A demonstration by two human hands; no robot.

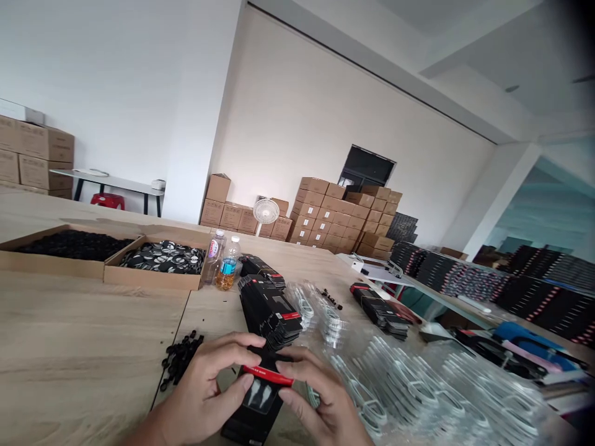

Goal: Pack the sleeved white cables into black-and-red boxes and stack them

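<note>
Both my hands hold a flat black package with a red top band [261, 390] just above the wooden table [83, 353]. My left hand [209, 387] grips its left side, thumb pressed on the front. My right hand [318, 396] pinches the red band's right end. Right behind it lies a long row of the same black and red packages [269, 303]. A small heap of black caps [179, 362] sits to the left of my left hand. Clear plastic bags with white cables [409, 384] spread out to the right.
Two shallow cardboard trays [100, 267] with dark small parts stand at the back left, two drink bottles [223, 263] beside them. Another stack of black packages [381, 310] lies further right. Stacked cartons [344, 217], a small fan [266, 212] and more tables fill the room behind.
</note>
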